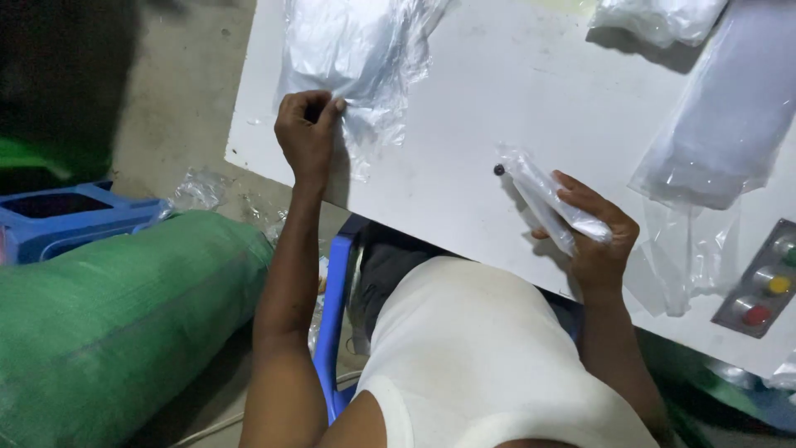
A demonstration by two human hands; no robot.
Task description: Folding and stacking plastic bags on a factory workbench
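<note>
A grey blister tray (760,290) with yellow and red round pieces lies at the right edge of the white desk (464,141), beside a long clear plastic sleeve (721,116). A green woven sack (108,315) lies on the floor at left, near a blue plastic crate (66,216); a blue chair (334,332) stands under the desk's near edge.
</note>
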